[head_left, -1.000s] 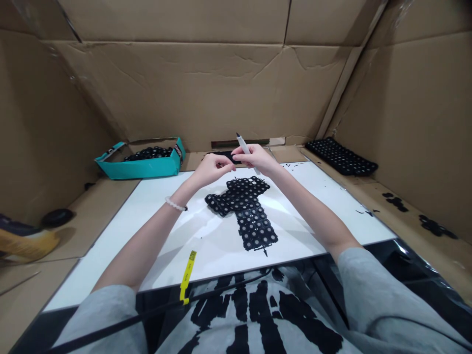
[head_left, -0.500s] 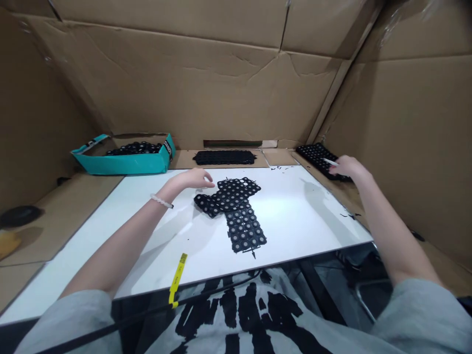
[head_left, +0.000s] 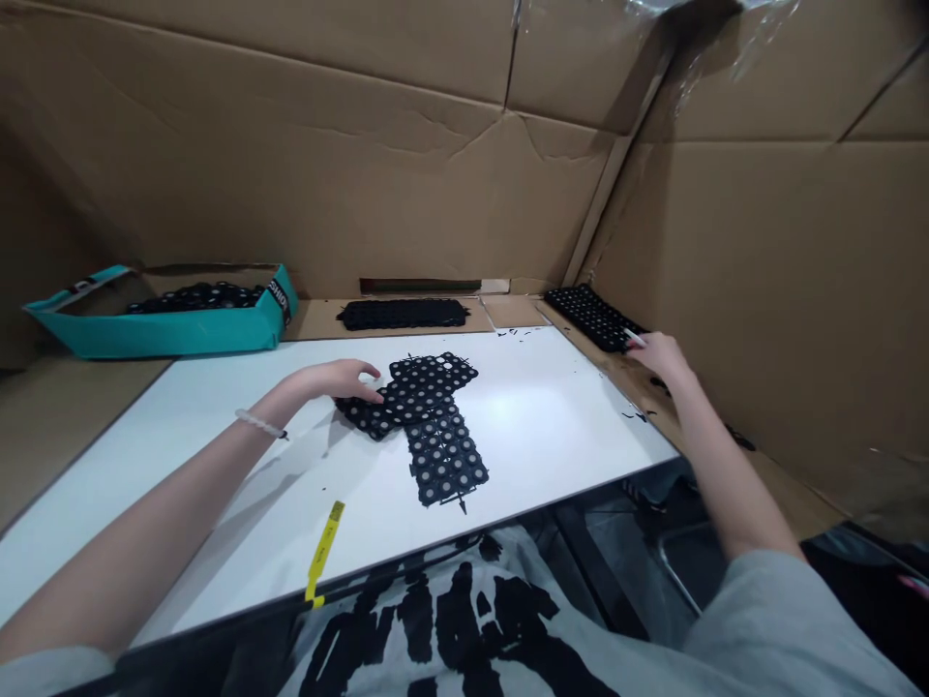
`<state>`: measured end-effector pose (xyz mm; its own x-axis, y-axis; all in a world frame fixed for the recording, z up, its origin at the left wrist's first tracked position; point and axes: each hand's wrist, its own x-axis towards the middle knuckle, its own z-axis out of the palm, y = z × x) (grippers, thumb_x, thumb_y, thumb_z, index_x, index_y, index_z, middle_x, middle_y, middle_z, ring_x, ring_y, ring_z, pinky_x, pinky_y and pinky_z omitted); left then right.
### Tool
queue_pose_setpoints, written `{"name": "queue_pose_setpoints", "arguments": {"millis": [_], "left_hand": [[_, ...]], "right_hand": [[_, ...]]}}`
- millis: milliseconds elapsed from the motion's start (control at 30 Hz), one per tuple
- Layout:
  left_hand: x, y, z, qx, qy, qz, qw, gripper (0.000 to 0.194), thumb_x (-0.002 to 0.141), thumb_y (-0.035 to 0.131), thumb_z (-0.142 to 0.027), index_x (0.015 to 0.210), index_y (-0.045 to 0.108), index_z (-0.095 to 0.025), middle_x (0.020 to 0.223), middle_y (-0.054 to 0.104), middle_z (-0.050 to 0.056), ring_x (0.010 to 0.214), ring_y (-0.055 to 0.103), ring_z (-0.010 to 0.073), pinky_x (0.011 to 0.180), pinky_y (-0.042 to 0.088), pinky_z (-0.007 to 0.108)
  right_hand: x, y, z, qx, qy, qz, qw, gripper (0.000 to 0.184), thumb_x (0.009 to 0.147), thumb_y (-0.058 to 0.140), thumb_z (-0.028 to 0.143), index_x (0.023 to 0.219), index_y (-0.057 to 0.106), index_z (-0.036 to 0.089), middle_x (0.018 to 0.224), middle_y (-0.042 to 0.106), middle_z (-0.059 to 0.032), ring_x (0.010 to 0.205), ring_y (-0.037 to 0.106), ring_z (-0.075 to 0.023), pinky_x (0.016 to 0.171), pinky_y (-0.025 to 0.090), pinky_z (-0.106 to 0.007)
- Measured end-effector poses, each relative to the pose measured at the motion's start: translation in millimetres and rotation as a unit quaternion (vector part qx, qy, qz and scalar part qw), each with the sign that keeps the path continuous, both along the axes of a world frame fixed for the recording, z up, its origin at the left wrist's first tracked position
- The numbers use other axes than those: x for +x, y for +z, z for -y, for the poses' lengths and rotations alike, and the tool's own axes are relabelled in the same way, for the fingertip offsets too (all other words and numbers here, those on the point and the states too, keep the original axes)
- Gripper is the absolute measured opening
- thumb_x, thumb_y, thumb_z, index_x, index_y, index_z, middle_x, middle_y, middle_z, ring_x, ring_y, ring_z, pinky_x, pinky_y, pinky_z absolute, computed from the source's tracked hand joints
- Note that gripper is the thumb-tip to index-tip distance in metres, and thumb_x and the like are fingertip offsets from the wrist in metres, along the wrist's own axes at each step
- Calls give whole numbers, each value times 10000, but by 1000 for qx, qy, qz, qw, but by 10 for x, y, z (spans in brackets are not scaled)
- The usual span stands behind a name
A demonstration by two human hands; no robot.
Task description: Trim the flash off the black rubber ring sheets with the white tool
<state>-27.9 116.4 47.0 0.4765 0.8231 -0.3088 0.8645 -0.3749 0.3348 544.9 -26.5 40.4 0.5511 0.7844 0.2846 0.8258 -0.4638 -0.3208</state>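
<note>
A black honeycomb-like grid piece (head_left: pixel 428 421) with pale round dots lies on the white board (head_left: pixel 552 416). My left hand (head_left: pixel 338 379) rests on the board with its fingers stretched flat, fingertips touching the grid's left part. My right hand (head_left: pixel 659 356) reaches out to the right, next to a black dotted grid panel (head_left: pixel 591 315) on the cardboard ledge. A thin white pen tip (head_left: pixel 634 337) sticks out from its closed fingers.
A teal box (head_left: pixel 166 324) filled with black parts stands at the back left. Another black grid panel (head_left: pixel 403 313) lies at the back centre. A yellow tag (head_left: pixel 323 550) lies at the board's near edge. Cardboard walls (head_left: pixel 762 271) enclose the area. Black scraps (head_left: pixel 635 414) dot the right ledge.
My right hand has carried the pen from above the centre grid out to the right ledge. My left hand has dropped onto the grid's left part. The view has turned right.
</note>
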Motion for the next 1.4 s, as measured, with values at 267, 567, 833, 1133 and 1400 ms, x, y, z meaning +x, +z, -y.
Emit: {"name": "queue_pose_setpoints", "arguments": {"millis": [267,567,833,1133,1400], "left_hand": [[128,301,364,16,-65,162,985,955,706,718,-529,1553,374,-251,1026,748,46,943,653,256,832,485,304],[185,573,590,31,-135,342,930,767,746,757,-403,1443,501,-210,998,720,84,825,647,196,726,488,269],[-226,713,337,26,-69,133,988,683,579,819,-419,1241,704,-295,868,733,29,739,654,196,645,452,229],[-254,307,94,20,22,-88,996,454,555,782,-469,930,812,-213,1033,769,137,945,692,333,843,475,340],[310,-278,189,98,11,66,993,797,661,747,-441,1377,570,-140,1235,700,131,1059,665,285,900,477,307]], "right_hand": [[-1954,177,-859,27,400,-130,907,334,877,541,266,1090,753,121,1097,748,-99,965,681,-236,902,493,-306],[-3069,230,-1139,-114,662,-226,706,433,876,559,458,1115,722,135,995,722,-72,893,615,-185,791,466,-276],[-2701,78,-1206,-141,490,-127,851,418,883,595,451,1112,739,132,945,730,-97,785,610,-180,702,426,-260],[-2418,-292,-1235,-118,299,12,947,408,927,510,126,1310,652,125,1316,631,-214,1230,561,-330,1000,442,-390],[-3119,-322,-1402,-101,503,-18,858,391,930,544,177,1305,644,130,1333,653,-129,1238,597,-229,1069,413,-293]]}}
